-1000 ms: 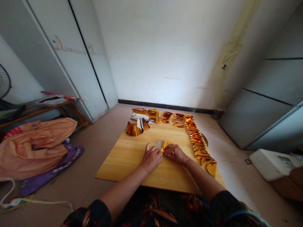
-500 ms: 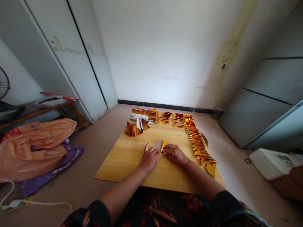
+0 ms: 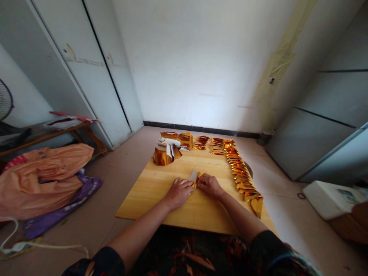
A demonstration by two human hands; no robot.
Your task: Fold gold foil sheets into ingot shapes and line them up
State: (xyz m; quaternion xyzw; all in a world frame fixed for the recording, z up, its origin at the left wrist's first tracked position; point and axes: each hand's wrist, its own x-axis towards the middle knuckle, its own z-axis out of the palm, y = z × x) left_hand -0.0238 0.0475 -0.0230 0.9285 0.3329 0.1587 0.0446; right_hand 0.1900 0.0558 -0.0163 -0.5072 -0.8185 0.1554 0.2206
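Between my hands, on the wooden board (image 3: pixel 149 195), lies a small sheet of gold foil paper (image 3: pixel 194 175) with its dull greyish side partly showing. My left hand (image 3: pixel 178 192) has its fingertips closed on the left and near edge of the sheet, palm down. From the other side my right hand (image 3: pixel 211 185) pinches the gold part, its fingers curled over it. My fingers hide much of the fold. Folded gold foil pieces (image 3: pixel 240 172) overlap in a long row down the right side of the board.
At the board's far left stand a curled stack of foil sheets (image 3: pixel 162 156) and a white roll (image 3: pixel 169 142). Two short rows of folded foil (image 3: pixel 217 146) lie along the far edge. Bags (image 3: pixel 43 176) and a cable (image 3: pixel 54 245) are on the floor at left, a white box (image 3: pixel 330 199) at right.
My left hand has turned flatter, its raised thumb now lowered, and shifted slightly left. My right fingers have curled further over the foil paper, covering more of its gold part.
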